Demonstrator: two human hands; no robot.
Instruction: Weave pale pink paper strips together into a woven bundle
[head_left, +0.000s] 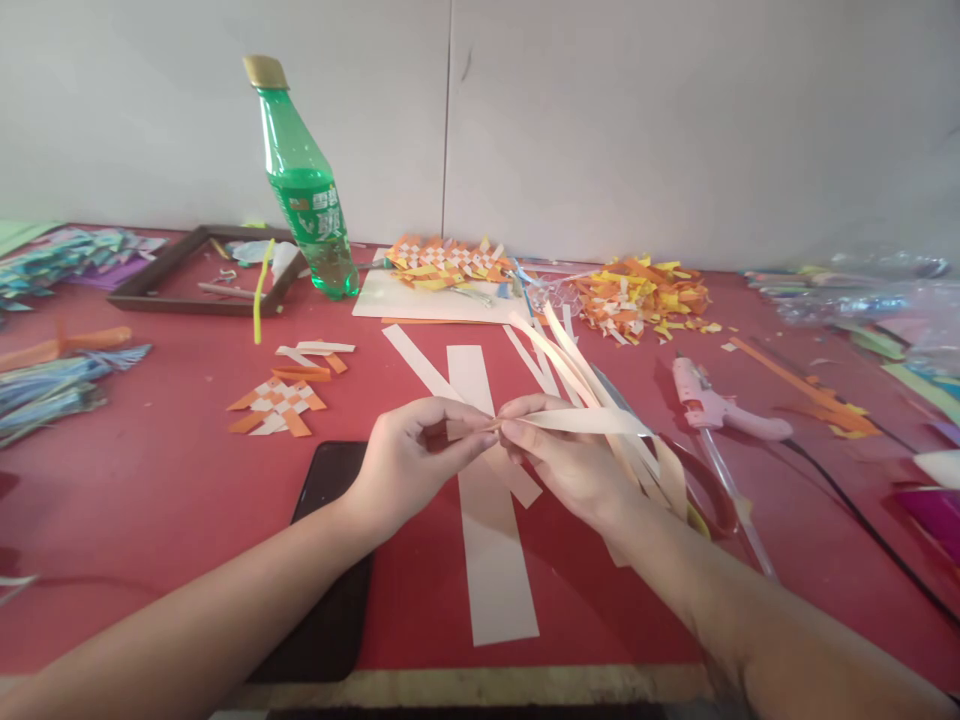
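My left hand (416,455) pinches the end of a pale paper strip between thumb and forefinger, near the middle of the view. Touching its fingertips, my right hand (574,460) is closed on pale paper strips (592,420), several of which fan out above and behind it. Beneath both hands a wide white strip (499,570) lies lengthwise, crossed by a narrower white strip (420,360). Scissors with a dark red handle (720,490) lie partly hidden beside my right hand. A black phone (330,600) lies under my left forearm.
A green bottle (307,190) stands behind a woven orange-and-white piece (277,405). Further back are a dark frame (172,305) and orange-yellow paper pieces (637,295). At right lies a pink glue gun (709,400) with a black cord.
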